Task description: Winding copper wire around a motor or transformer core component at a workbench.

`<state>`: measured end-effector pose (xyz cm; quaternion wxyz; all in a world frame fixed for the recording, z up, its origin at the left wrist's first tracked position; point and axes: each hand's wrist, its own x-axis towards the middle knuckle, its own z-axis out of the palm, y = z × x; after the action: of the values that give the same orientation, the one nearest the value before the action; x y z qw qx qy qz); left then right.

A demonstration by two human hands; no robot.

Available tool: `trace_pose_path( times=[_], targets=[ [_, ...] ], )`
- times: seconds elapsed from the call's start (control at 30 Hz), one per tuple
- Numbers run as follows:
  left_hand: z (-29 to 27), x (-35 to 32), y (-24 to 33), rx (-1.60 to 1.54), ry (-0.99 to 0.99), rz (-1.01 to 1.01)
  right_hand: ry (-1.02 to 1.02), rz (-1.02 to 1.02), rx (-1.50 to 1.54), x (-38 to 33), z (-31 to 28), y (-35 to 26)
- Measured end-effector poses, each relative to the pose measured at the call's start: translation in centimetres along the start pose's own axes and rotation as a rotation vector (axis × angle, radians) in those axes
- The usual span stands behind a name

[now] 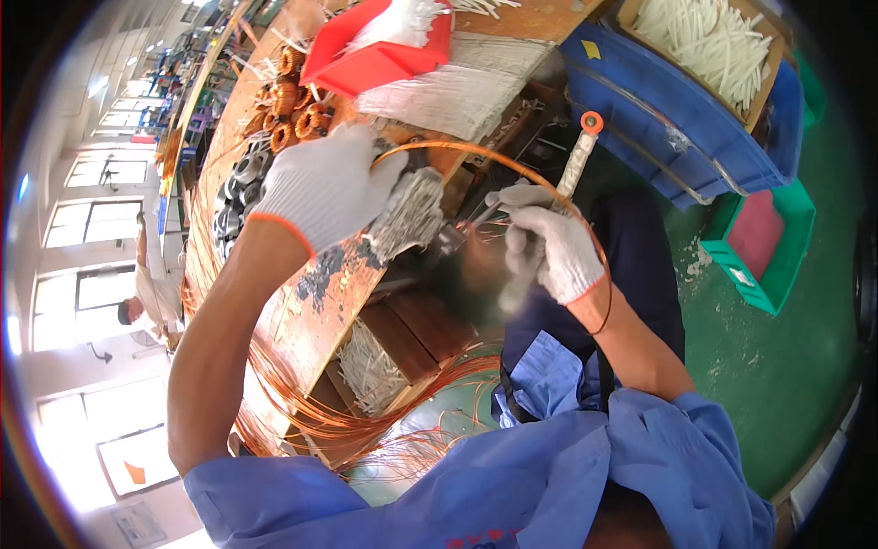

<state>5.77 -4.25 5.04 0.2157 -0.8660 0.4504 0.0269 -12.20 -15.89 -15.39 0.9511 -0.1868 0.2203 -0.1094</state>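
My left hand (325, 188), in a white knit glove with an orange cuff, is closed over the bench edge around one end of a copper wire (494, 156). From there the wire arcs right, over my right hand (553, 247) and down past its wrist. That gloved hand is closed, its fingertips pinched beside a blurred grey metal part (453, 236); what they grip is too unclear to name. Between my hands, a bundle wrapped in grey-white cloth (407, 215) sits at the bench edge. Beyond my left hand lie several copper-wound ring coils (313, 121).
A red bin (375, 69) of white strips stands on the wooden bench (315, 311). At right are a blue crate (677, 128), a tape-wrapped handle (576, 165) and a green bin (796, 247). Long copper wires (366, 425) hang at lower left. Another person (151, 297) is far left.
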Motion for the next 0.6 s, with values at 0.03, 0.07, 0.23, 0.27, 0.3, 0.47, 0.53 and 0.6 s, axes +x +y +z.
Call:
trace_pose_path(
  times=[0.03, 0.07, 0.23, 0.27, 0.3, 0.47, 0.53, 0.6],
  targets=[
    [-0.3, 0.1, 0.2, -0.016, -0.03, -0.018, -0.035, 0.005, 0.053, -0.4, 0.1, 0.4],
    [-1.0, 0.1, 0.3, -0.005, -0.103, -0.038, 0.049, -0.04, 0.023, -1.0, 0.5, 0.9],
    [-7.3, 0.8, -2.5, -0.03, 0.041, 0.046, -0.697, -0.292, -0.501, -4.0, 4.3, 3.2],
    [-8.4, 0.8, -3.7, -0.21, 0.15, 0.025, -0.809, -0.297, -0.607, -4.4, 4.9, 3.5],
    [-9.6, 0.6, -4.9, -0.409, 0.11, -0.433, -0.876, -0.072, -0.651, -5.0, 5.6, 4.0],
    [-6.2, -0.5, -6.5, -0.839, 0.606, -0.142, -0.463, 0.192, -0.542, -4.3, 4.4, 5.9],
    [-2.1, -1.7, -4.0, -0.884, 0.556, -0.124, -0.407, 0.115, -0.715, -3.5, 2.6, 6.6],
    [2.5, -2.5, -0.5, -0.911, 0.568, -0.128, -0.432, -0.14, -0.753, -2.8, 1.2, 7.4]
  ],
)
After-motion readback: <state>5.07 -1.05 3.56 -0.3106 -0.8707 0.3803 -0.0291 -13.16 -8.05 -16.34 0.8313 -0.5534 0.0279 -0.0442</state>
